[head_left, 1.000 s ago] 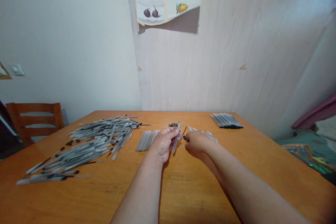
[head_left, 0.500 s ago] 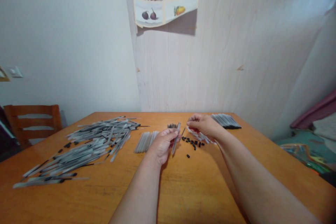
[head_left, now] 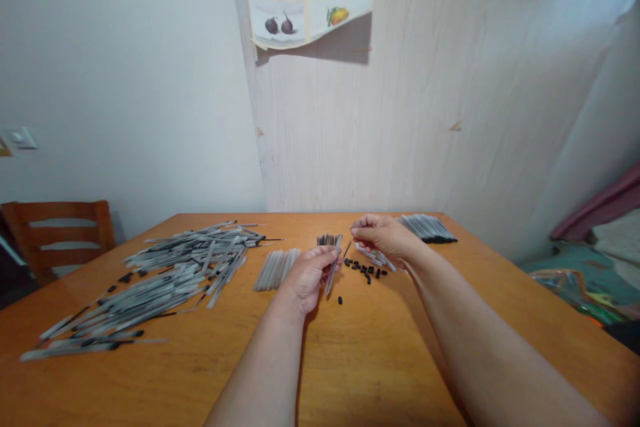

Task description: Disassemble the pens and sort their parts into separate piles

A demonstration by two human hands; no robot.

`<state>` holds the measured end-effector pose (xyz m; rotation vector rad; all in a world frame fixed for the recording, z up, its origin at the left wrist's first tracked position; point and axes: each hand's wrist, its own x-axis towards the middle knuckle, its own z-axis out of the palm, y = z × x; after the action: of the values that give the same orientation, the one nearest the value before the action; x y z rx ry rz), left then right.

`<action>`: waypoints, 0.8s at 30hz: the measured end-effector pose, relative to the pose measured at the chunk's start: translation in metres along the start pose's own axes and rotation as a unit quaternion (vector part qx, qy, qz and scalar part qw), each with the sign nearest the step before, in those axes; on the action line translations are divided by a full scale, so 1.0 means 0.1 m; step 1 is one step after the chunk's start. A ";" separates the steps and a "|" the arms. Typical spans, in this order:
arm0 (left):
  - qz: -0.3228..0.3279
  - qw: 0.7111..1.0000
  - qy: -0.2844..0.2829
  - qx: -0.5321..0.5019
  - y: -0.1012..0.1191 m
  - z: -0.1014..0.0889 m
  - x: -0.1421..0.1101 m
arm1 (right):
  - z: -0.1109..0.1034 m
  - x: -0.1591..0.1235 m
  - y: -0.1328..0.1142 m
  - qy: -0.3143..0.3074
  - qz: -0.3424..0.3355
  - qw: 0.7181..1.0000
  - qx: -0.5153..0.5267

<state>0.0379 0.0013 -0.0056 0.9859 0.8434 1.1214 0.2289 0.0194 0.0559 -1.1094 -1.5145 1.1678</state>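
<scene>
My left hand [head_left: 313, 273] is closed around a slim translucent plastic tube [head_left: 334, 265], which stands tilted between thumb and fingers. Just to its right, my right hand [head_left: 373, 235] is pinched, its fingertips beside the upper end of a thin dark stick [head_left: 349, 248]. Whatever is between those fingertips is too small to make out. Small black cylindrical pieces [head_left: 367, 269] lie scattered below the right hand, and one single black piece [head_left: 340, 300] sits nearer to me. Short whitish pieces [head_left: 374, 256] are partly hidden by the right hand. Behind the left hand stands a row of dark thin sticks [head_left: 327, 239].
A row of translucent tubes [head_left: 275, 270] lies left of my left hand. A large loose pile of black-and-clear sticks [head_left: 170, 273] spreads over the table's [head_left: 360, 373] left side. At the back right is a neat stack of black-ended tubes [head_left: 430, 229]. A wooden chair [head_left: 60, 230] stands at left.
My right hand has lifted from the black pieces, uncovering them, and moved back, then slightly left to the dark stick. The single black piece has rolled left. My left hand keeps its tube.
</scene>
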 end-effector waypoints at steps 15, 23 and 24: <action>-0.012 0.999 0.002 -0.030 -0.03 0.00 0.02 | -0.02 0.04 0.02 0.011 0.008 1.000 0.015; -0.013 0.999 -0.001 -0.037 -0.03 -0.02 0.02 | -0.01 0.03 0.00 0.021 0.009 0.999 0.030; -0.014 0.999 0.001 -0.038 -0.03 -0.02 0.03 | -0.01 0.03 0.01 0.021 0.008 0.999 0.030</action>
<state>0.0380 0.0037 -0.0093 0.9077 0.8076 1.1225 0.2294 0.0225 0.0556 -1.1003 -1.4315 1.1864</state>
